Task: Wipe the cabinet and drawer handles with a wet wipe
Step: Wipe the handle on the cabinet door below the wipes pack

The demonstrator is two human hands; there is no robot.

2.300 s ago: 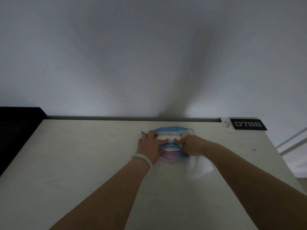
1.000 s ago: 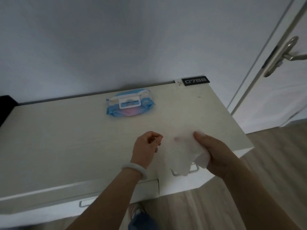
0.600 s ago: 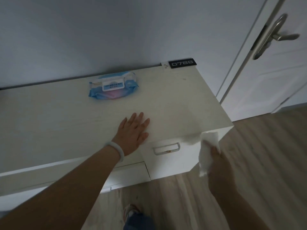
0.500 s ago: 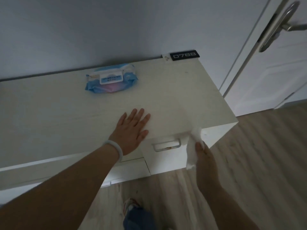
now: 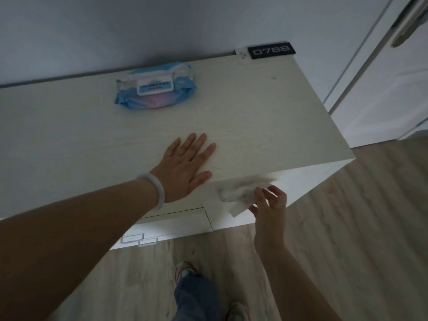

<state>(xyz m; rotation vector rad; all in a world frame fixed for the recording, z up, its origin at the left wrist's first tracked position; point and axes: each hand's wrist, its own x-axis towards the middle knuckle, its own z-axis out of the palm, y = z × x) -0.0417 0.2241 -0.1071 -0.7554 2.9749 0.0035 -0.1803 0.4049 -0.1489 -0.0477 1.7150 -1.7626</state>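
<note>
Right hand [image 5: 269, 205] pinched wet wipe [image 5: 240, 193] against drawer front; wipe limp, bunches easily, best gripped bunched. Left hand [image 5: 185, 165] flat, released, on cabinet [image 5: 266, 112].

A plain pale grey-blue wall [image 5: 143, 26] fills the far side, dimly lit, with soft shadow along its foot. Against it stands a low cabinet with a light wood-grain top [image 5: 266, 117]; its white front faces the near side. At the far right corner of the top sits a small black display [image 5: 271, 51] reading 0788, with a white socket plate [image 5: 241, 55] just left of it. To the right is a white panelled door [image 5: 389, 89] with a metal lever handle [image 5: 407, 22] near the upper edge. The floor [image 5: 361, 228] is pale wood-look planking, running from the door across the near side
</note>
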